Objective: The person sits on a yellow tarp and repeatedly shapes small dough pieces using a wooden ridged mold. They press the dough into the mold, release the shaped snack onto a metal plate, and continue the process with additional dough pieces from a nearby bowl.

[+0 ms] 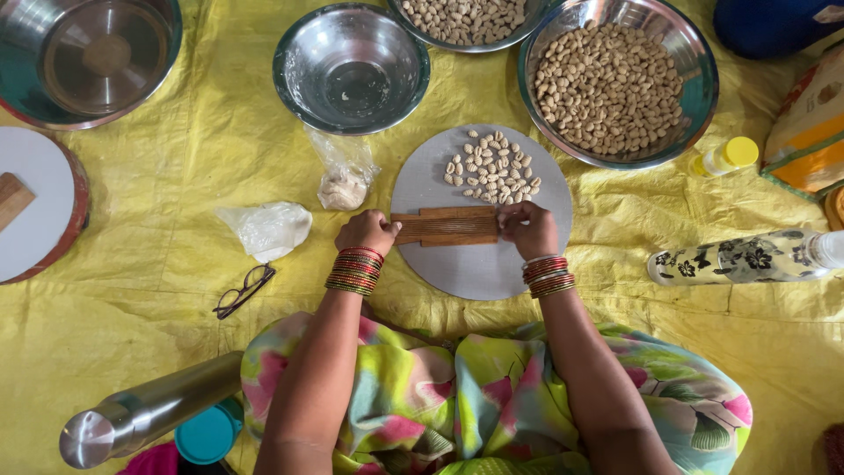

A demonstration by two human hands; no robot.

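Left hand (367, 231) curled shut over the left end of a small brown wooden board with fine lengthwise ridges (447, 226), stacked red, green and gold bangles at the wrist. Right hand (527, 229) likewise closed on the right end, fingers folded down over the ridged face; whether anything sits under them, impossible to tell. Board lying flat and level, crosswise on a round grey work board (466, 264), roughly at its middle.

Just above, on the same grey round, a loose heap of small pale ridged dough shells (492, 167), not touching the wood. To the left, off the round, a crumpled clear plastic bag with a lump of pale dough (343, 180), then a wad of white plastic (265, 229) and dark-rimmed folded spectacles (244, 290). Beyond, an empty steel bowl (352, 66) and a wide steel bowl heaped with the same shells (615, 84), all on a yellow plastic sheet (141, 176).
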